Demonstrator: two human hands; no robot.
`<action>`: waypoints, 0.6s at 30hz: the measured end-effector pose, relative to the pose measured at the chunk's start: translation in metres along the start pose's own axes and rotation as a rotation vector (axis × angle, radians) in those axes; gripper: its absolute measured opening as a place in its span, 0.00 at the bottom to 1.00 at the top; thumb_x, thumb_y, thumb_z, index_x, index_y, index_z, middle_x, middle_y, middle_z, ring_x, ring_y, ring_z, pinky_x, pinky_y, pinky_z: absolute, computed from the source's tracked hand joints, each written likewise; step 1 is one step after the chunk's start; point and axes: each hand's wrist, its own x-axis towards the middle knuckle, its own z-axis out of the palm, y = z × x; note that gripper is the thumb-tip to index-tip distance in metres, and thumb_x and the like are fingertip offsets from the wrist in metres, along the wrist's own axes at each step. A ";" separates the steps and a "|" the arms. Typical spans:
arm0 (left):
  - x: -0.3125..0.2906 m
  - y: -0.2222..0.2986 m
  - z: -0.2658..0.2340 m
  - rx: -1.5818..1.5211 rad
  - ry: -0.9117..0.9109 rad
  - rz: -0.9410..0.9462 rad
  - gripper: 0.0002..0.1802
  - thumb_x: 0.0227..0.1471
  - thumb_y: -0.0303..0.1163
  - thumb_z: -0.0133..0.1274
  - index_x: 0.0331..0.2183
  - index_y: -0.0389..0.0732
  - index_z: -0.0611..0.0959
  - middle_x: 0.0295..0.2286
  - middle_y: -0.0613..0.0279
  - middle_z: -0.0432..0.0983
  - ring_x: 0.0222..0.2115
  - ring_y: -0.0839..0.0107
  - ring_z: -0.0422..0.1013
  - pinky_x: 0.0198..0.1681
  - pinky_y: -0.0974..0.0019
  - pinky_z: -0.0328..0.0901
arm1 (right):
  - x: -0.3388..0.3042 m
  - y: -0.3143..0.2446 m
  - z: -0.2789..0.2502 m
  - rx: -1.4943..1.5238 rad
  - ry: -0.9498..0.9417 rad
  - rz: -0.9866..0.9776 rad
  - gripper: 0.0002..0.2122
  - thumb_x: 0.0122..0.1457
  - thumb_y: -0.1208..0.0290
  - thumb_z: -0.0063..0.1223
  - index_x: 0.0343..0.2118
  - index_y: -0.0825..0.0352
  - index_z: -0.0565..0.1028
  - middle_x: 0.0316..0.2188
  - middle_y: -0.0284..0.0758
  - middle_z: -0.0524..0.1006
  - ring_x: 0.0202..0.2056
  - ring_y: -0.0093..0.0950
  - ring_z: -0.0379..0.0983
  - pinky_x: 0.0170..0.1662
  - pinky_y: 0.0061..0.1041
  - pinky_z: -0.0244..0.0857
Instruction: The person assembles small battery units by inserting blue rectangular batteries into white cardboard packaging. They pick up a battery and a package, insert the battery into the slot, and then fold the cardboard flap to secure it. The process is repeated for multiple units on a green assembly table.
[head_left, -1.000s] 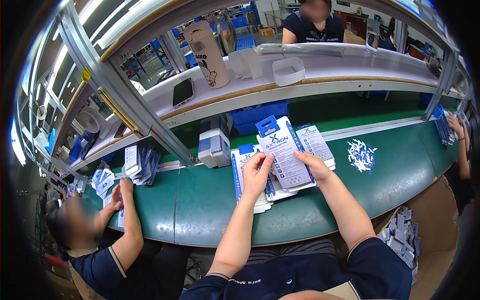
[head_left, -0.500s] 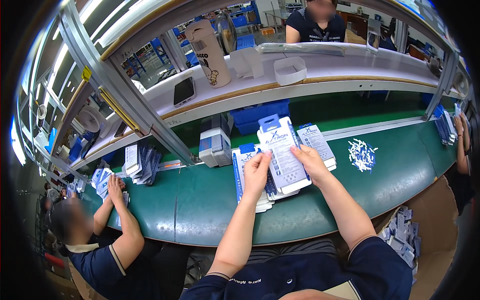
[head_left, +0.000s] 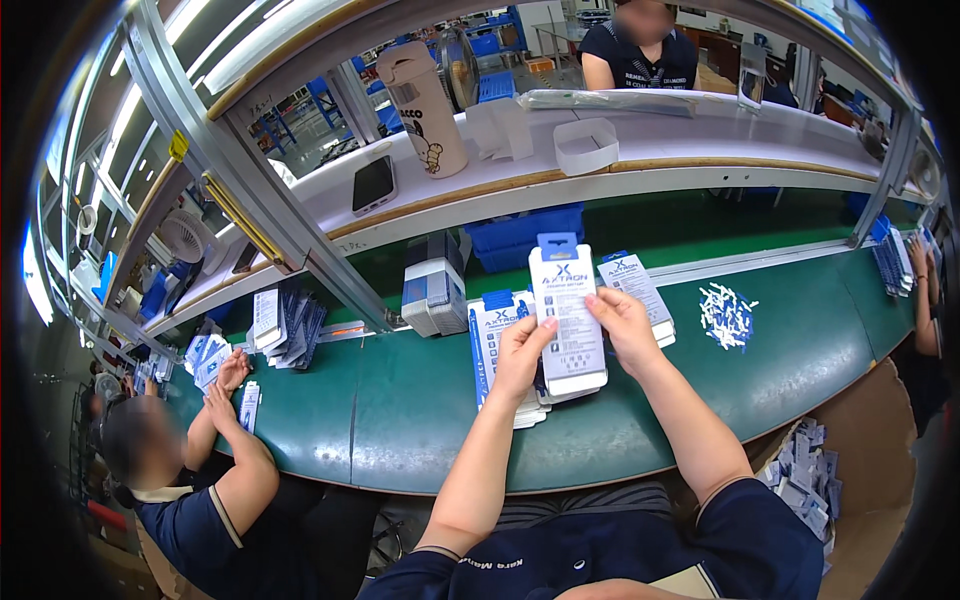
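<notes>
A slim white and blue carton with a blue hang tab stands between my two hands, its printed face turned up toward me. My left hand pinches its left edge, thumb on the front. On the opposite edge my right hand grips it the same way. Behind and under it lie flat cartons of the same kind: a left pile and a right pile. To the right of them is a heap of small white and blue pieces, too small to name.
A blue bin and a stack of cartons stand under the shelf. A co-worker sits at the left beside more cartons. At the lower right, a large cardboard box holds many cartons. Above are a phone and cup.
The carton in my hands has gone from tilted and fanned over others to nearly upright and squared. The co-worker's hands at the left have moved apart, showing a carton on the table.
</notes>
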 end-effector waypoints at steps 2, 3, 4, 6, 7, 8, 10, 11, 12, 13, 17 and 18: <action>0.001 -0.003 0.000 -0.089 0.098 -0.002 0.17 0.61 0.36 0.44 0.44 0.33 0.75 0.38 0.61 0.75 0.39 0.78 0.69 0.41 0.76 0.62 | -0.003 0.000 0.004 -0.071 -0.105 0.120 0.12 0.62 0.66 0.50 0.38 0.71 0.76 0.31 0.32 0.79 0.30 0.16 0.74 0.34 0.17 0.68; 0.001 0.001 0.001 -0.148 0.159 0.011 0.15 0.60 0.36 0.45 0.43 0.34 0.76 0.34 0.62 0.76 0.36 0.79 0.70 0.39 0.76 0.64 | -0.004 0.000 0.006 -0.107 -0.159 0.181 0.12 0.62 0.66 0.50 0.38 0.71 0.76 0.32 0.31 0.78 0.30 0.16 0.73 0.34 0.17 0.68; 0.005 -0.001 -0.005 -0.085 0.200 0.058 0.15 0.60 0.34 0.46 0.44 0.33 0.74 0.31 0.63 0.75 0.33 0.80 0.70 0.37 0.76 0.64 | -0.003 0.002 0.005 -0.182 -0.148 0.196 0.12 0.61 0.64 0.52 0.37 0.71 0.76 0.31 0.31 0.78 0.28 0.16 0.73 0.32 0.18 0.68; 0.008 -0.002 -0.009 0.028 0.287 0.140 0.15 0.58 0.30 0.48 0.46 0.33 0.72 0.28 0.63 0.74 0.30 0.81 0.70 0.33 0.76 0.64 | -0.002 -0.008 0.000 -0.404 -0.175 0.236 0.13 0.60 0.63 0.53 0.37 0.71 0.76 0.30 0.32 0.78 0.28 0.17 0.73 0.31 0.19 0.68; 0.008 0.001 -0.006 0.080 0.332 0.174 0.16 0.57 0.29 0.49 0.47 0.34 0.71 0.28 0.64 0.74 0.29 0.81 0.70 0.32 0.77 0.64 | 0.000 -0.011 -0.002 -0.514 -0.190 0.257 0.14 0.59 0.62 0.54 0.37 0.71 0.76 0.29 0.33 0.78 0.27 0.17 0.73 0.31 0.19 0.69; 0.008 0.002 -0.004 0.132 0.378 0.208 0.17 0.57 0.27 0.50 0.48 0.34 0.69 0.27 0.64 0.74 0.27 0.81 0.70 0.31 0.77 0.65 | 0.003 -0.011 -0.003 -0.538 -0.172 0.300 0.15 0.56 0.64 0.58 0.39 0.72 0.75 0.29 0.35 0.77 0.26 0.18 0.73 0.30 0.19 0.69; 0.010 -0.003 -0.006 0.187 0.312 0.205 0.21 0.56 0.25 0.50 0.51 0.35 0.68 0.27 0.64 0.74 0.27 0.81 0.70 0.30 0.77 0.64 | 0.002 0.002 -0.006 -0.590 -0.010 0.023 0.15 0.55 0.68 0.59 0.42 0.72 0.73 0.32 0.36 0.76 0.26 0.18 0.72 0.30 0.17 0.68; 0.011 -0.005 -0.005 0.215 0.279 0.203 0.23 0.55 0.24 0.51 0.52 0.35 0.67 0.26 0.64 0.73 0.27 0.81 0.70 0.30 0.78 0.63 | 0.001 0.007 -0.007 -0.612 0.071 -0.116 0.16 0.54 0.69 0.60 0.43 0.72 0.73 0.34 0.36 0.76 0.26 0.18 0.71 0.30 0.17 0.68; 0.011 -0.005 -0.001 0.265 0.273 0.217 0.24 0.56 0.24 0.50 0.54 0.36 0.66 0.26 0.64 0.73 0.27 0.82 0.69 0.29 0.78 0.63 | 0.003 0.006 -0.006 -0.557 0.119 -0.220 0.18 0.52 0.76 0.60 0.46 0.70 0.71 0.39 0.35 0.74 0.33 0.18 0.72 0.33 0.16 0.68; 0.010 -0.002 0.004 0.289 0.253 0.206 0.23 0.56 0.23 0.49 0.53 0.36 0.68 0.25 0.67 0.71 0.24 0.84 0.66 0.26 0.79 0.60 | 0.005 0.007 -0.008 -0.522 0.089 -0.229 0.18 0.52 0.76 0.60 0.46 0.70 0.71 0.40 0.34 0.73 0.35 0.19 0.71 0.33 0.17 0.68; 0.006 -0.006 0.006 0.368 0.195 0.177 0.22 0.54 0.21 0.49 0.52 0.35 0.71 0.21 0.71 0.65 0.18 0.87 0.60 0.21 0.79 0.56 | 0.007 0.006 -0.012 -0.487 -0.011 -0.214 0.18 0.52 0.78 0.58 0.47 0.67 0.71 0.43 0.32 0.72 0.44 0.22 0.68 0.41 0.22 0.67; 0.006 -0.006 0.006 0.377 0.190 0.178 0.22 0.54 0.21 0.49 0.52 0.35 0.71 0.21 0.72 0.65 0.18 0.87 0.60 0.21 0.79 0.56 | 0.009 0.011 -0.012 -0.479 -0.010 -0.246 0.18 0.52 0.76 0.58 0.47 0.67 0.71 0.43 0.33 0.73 0.44 0.23 0.69 0.42 0.24 0.67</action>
